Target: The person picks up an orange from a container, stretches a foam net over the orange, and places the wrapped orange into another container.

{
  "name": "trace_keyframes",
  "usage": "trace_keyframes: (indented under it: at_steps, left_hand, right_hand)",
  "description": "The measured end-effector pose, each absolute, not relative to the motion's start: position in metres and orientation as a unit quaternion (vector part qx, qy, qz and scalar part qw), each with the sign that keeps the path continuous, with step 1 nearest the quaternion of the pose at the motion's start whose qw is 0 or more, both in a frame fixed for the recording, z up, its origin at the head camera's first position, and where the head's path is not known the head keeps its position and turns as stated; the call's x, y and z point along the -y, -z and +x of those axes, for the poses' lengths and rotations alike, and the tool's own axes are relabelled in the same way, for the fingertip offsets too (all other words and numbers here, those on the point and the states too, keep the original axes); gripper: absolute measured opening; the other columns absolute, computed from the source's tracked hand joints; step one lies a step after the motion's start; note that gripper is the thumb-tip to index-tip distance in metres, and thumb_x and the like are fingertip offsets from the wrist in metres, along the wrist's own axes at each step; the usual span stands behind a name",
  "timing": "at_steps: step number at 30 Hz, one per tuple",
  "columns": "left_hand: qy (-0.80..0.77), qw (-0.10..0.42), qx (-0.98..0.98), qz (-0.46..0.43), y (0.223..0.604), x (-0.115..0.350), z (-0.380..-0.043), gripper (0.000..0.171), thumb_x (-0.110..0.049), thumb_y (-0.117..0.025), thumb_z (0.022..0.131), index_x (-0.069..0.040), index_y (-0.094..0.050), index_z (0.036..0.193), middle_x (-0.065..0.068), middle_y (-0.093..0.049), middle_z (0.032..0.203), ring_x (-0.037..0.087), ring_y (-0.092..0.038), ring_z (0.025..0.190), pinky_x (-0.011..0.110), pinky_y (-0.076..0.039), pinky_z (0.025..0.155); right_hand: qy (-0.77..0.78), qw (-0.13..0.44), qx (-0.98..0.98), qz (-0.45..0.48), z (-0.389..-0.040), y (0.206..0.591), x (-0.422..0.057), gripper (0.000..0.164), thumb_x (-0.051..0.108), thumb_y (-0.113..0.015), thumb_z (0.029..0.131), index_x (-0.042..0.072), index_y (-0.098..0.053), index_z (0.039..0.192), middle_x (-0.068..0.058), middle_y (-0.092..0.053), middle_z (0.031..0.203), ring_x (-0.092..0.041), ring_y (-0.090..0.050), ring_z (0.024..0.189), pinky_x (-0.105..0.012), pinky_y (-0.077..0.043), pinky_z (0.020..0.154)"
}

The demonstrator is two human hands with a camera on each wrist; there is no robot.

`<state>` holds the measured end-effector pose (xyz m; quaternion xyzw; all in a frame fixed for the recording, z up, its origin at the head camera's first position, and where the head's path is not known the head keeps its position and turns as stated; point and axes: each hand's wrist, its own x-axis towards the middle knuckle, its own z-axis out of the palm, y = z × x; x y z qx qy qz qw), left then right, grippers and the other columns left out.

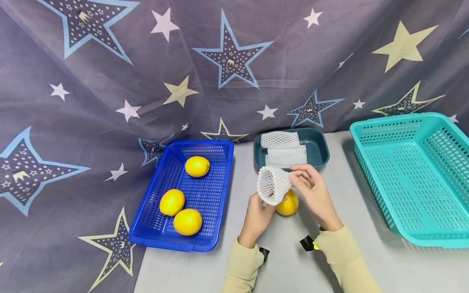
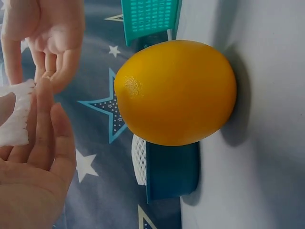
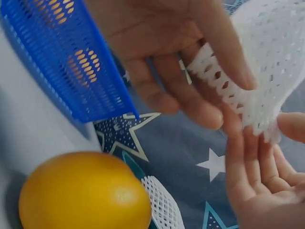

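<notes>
A white foam net sleeve (image 1: pixel 278 185) hangs in the air between both hands, its wide mouth spread toward the left. My left hand (image 1: pixel 258 217) holds it from below, thumb against the mesh in the right wrist view. The gathered far end is pinched between thumb and fingers of my right hand (image 1: pixel 315 195). Below the sleeve, a yellow lemon (image 1: pixel 287 203) rests on the table, partly covered in the head view and touched by neither hand. Two more foam net sleeves (image 1: pixel 280 140) lie in a dark teal tray (image 1: pixel 318 148) behind the hands.
On the left stands a blue basket (image 1: pixel 176 245) with three lemons (image 1: pixel 187 222) in it. A turquoise basket (image 1: pixel 393 179) is at the right. A star-patterned grey cloth (image 1: pixel 234 101) hangs behind the pale tabletop (image 1: pixel 286 260).
</notes>
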<state>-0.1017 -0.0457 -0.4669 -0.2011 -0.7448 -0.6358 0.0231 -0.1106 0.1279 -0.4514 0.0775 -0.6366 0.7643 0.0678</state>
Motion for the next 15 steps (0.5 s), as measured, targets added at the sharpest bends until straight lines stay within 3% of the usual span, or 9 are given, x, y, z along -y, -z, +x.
trace_keyframes:
  at_steps: [6, 11, 13, 15]
  left_hand:
    - [0.668, -0.009, 0.714, -0.212, 0.467, 0.048, -0.102, 0.059, -0.009, -0.079, 0.084, -0.005, -0.054, 0.137, 0.012, -0.061, 0.133, 0.023, -0.057, 0.123, 0.039, -0.044, 0.108]
    - [0.771, -0.105, 0.587, -0.225, 0.469, 0.052, -0.105, 0.085, -0.036, -0.081, 0.083, 0.0, -0.039, 0.147, 0.008, -0.056, 0.137, 0.017, -0.053, 0.125, 0.032, -0.042, 0.109]
    - [0.815, -0.128, 0.525, -0.209, 0.471, 0.055, -0.106, 0.085, -0.044, -0.072, 0.089, 0.004, -0.033, 0.148, 0.006, -0.056, 0.132, 0.015, -0.055, 0.121, 0.029, -0.045, 0.105]
    - [0.847, -0.135, 0.48, -0.182, 0.472, 0.058, -0.108, 0.071, -0.037, -0.061, 0.099, 0.008, -0.032, 0.146, 0.006, -0.058, 0.126, 0.015, -0.057, 0.114, 0.028, -0.047, 0.1]
  right_hand:
    - [-0.803, 0.046, 0.59, 0.072, -0.108, 0.45, -0.13, 0.028, 0.002, -0.059, 0.098, -0.012, -0.051, 0.121, -0.004, -0.064, 0.101, -0.012, -0.064, 0.09, -0.022, -0.056, 0.08]
    - [-0.811, 0.04, 0.58, 0.071, -0.108, 0.451, -0.134, 0.026, 0.001, -0.059, 0.098, -0.013, -0.051, 0.119, -0.003, -0.064, 0.101, -0.01, -0.065, 0.091, -0.021, -0.056, 0.076]
    - [-0.806, 0.036, 0.586, 0.072, -0.107, 0.454, -0.135, 0.024, 0.001, -0.059, 0.098, -0.011, -0.052, 0.118, -0.002, -0.065, 0.103, -0.009, -0.065, 0.091, -0.021, -0.055, 0.073]
    - [-0.799, 0.037, 0.595, 0.074, -0.107, 0.458, -0.136, 0.02, 0.001, -0.059, 0.098, -0.007, -0.055, 0.116, -0.002, -0.065, 0.104, -0.009, -0.067, 0.093, -0.02, -0.056, 0.073]
